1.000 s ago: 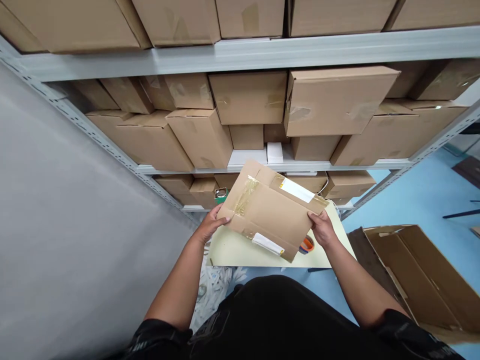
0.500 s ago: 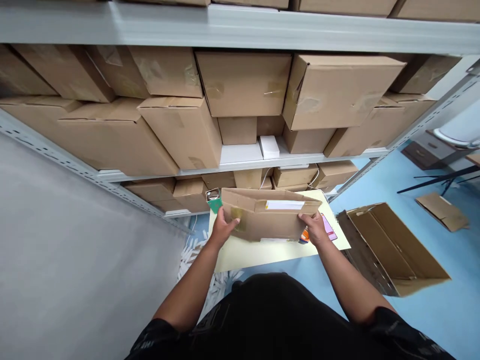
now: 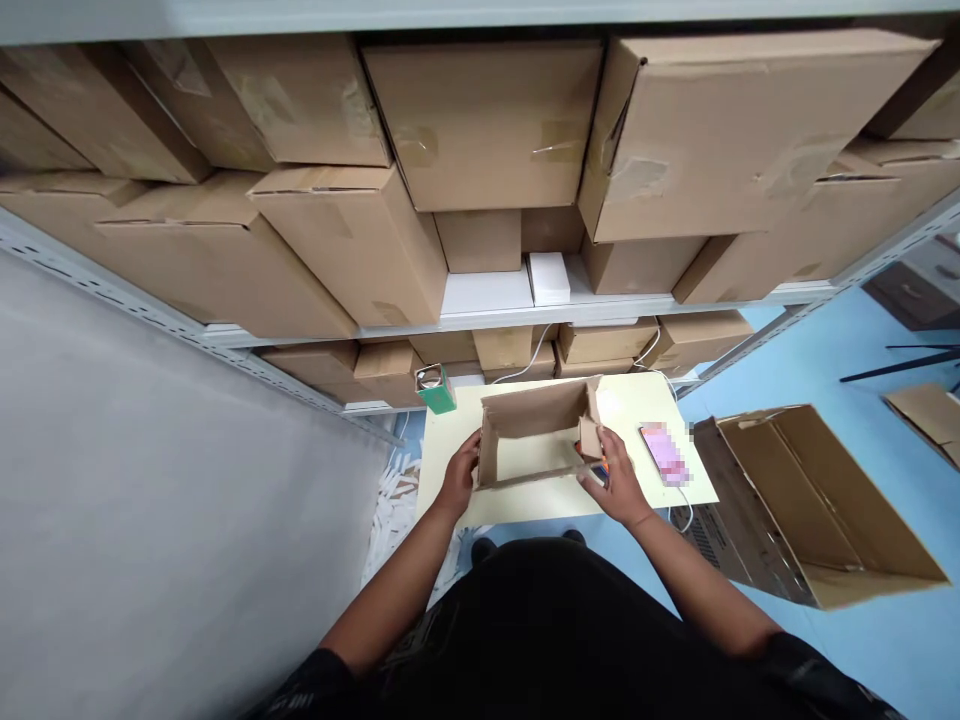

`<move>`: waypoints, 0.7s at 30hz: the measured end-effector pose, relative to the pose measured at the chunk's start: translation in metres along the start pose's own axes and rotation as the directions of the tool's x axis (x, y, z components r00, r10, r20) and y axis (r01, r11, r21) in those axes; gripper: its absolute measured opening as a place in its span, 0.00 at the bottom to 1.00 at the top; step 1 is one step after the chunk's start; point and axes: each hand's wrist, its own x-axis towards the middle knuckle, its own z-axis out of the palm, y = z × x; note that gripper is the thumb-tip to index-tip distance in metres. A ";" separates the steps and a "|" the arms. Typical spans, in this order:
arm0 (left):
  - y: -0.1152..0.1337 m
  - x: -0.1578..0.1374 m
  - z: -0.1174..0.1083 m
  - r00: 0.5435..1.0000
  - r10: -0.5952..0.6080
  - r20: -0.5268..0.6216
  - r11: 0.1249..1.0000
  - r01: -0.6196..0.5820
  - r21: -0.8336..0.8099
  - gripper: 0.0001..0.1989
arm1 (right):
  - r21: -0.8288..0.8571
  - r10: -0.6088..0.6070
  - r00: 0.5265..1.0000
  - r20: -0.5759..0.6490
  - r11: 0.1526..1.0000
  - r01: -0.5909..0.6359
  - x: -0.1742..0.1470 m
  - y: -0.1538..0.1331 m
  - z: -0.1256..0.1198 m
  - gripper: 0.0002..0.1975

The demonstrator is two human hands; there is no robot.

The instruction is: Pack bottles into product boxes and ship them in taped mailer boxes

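Between my hands an open cardboard box [image 3: 534, 408] stands as a four-sided frame over the pale yellow table [image 3: 645, 492]; the tabletop shows through it. My left hand [image 3: 459, 475] presses against its left wall, fingers closed along the outside. At the right front corner, where a small flap [image 3: 589, 440] folds in, my right hand [image 3: 619, 482] grips with thumb and fingers. A small orange and blue item is partly hidden behind that corner. The green box [image 3: 436, 390] sits at the table's back left, and a phone [image 3: 664, 455] with a pink screen lies to the right.
Shelves [image 3: 480, 318] full of closed cardboard boxes rise ahead, a small white box [image 3: 550, 278] among them. On the blue floor at right lies a large open carton [image 3: 825, 500]. White scraps [image 3: 397, 510] are piled left of the table, near a grey wall [image 3: 180, 500]. A white cable runs behind.
The cardboard has been lowered toward the table and spread from a flattened shape into an open frame. My hands shifted to its sides. The phone and green box are now more visible.
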 end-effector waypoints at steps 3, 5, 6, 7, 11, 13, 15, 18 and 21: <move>-0.003 0.000 -0.009 1.000 0.014 0.002 0.983 -0.015 0.184 0.35 | -0.059 -0.067 0.993 0.095 0.996 0.073 -0.010 0.006 -0.001 0.39; -0.008 0.001 -0.015 1.000 0.013 0.004 0.949 -0.014 0.316 0.41 | -0.055 -0.108 0.986 0.130 0.992 0.116 -0.011 0.005 -0.001 0.36; -0.011 0.002 -0.018 1.000 0.025 0.004 0.928 -0.024 0.373 0.44 | -0.056 -0.124 0.983 0.138 0.990 0.133 -0.011 0.004 -0.001 0.36; -0.014 0.003 -0.020 0.999 0.046 0.003 0.905 -0.043 0.423 0.46 | -0.062 -0.138 0.980 0.144 0.987 0.148 -0.009 0.002 -0.001 0.36; -0.020 0.013 -0.022 0.992 0.128 -0.009 0.848 -0.105 0.519 0.51 | -0.114 -0.201 0.959 0.198 0.967 0.226 0.001 -0.004 0.003 0.36; -0.018 0.019 -0.021 0.987 0.159 -0.016 0.855 -0.129 0.503 0.52 | -0.125 -0.212 0.953 0.214 0.962 0.242 0.008 -0.001 0.004 0.33; -0.014 0.026 -0.022 0.982 0.186 -0.007 0.870 -0.162 0.466 0.50 | -0.107 -0.183 0.959 0.217 0.972 0.210 0.015 0.004 0.006 0.29; -0.008 0.030 -0.031 0.975 0.212 0.067 0.887 -0.220 0.406 0.29 | -0.037 -0.064 0.983 0.169 0.997 0.071 0.024 0.011 0.014 0.20; -0.003 0.027 -0.040 0.960 0.217 0.176 0.872 -0.271 0.407 0.16 | 0.041 0.079 0.997 0.011 0.996 -0.080 0.029 0.014 0.032 0.17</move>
